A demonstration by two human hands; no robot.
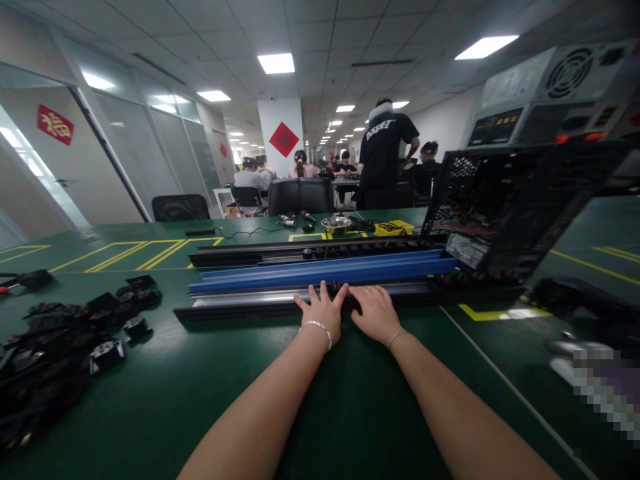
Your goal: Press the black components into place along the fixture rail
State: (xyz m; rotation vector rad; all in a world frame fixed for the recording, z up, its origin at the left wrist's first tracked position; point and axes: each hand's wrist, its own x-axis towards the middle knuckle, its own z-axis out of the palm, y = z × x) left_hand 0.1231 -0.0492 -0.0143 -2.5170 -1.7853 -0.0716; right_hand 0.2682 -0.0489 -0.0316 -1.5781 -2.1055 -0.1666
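A long black rail with a silvery channel [250, 301] lies across the green table. My left hand [321, 312] rests on it with the fingers spread. Just to the right, my right hand [375, 311] bends over the same rail, its fingertips beside a small black part [334, 288] and near my left index finger. What the right fingertips hold, if anything, is hidden. Directly behind the rail lies a blue rail [320, 269]. Farther back is another black rail [227, 259] with several small black pieces in it.
A heap of black parts [60, 340] covers the left of the green table [210, 400]. An open computer case [510, 207] stands at the right. A metal bowl [336, 224], a yellow tray [394, 228] and cables lie at the back. People sit and stand beyond.
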